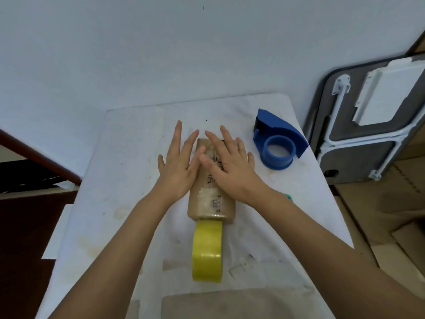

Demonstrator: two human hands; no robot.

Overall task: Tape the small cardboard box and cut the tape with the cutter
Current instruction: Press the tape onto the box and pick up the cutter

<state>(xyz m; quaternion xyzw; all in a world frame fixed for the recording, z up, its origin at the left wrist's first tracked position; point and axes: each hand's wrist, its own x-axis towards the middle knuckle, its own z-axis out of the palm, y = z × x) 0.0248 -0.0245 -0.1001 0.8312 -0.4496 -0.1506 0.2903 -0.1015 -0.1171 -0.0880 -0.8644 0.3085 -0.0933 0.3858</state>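
A small bench [128, 180] with rounded far corners stands against a plain pale wall [161, 54], covered in a white, stained, slightly wrinkled cloth. To its right a grey folded panel with white metal fittings [358, 125] leans upright; flattened brown cardboard [379, 215] lies on the floor below it.

The small cardboard box [210, 203], brown, oblong and printed with dark lettering, lies mid-bench with glossy clear tape along its top. The left hand [178, 166] and right hand [226, 168] press flat on its far half, fingers straight and spread wide, holding nothing. A yellow tape roll [207, 252] stands on edge, touching the box's near end. A blue plastic cutter [279, 140], curved with a round hub, sits near the right edge, apart from the box.
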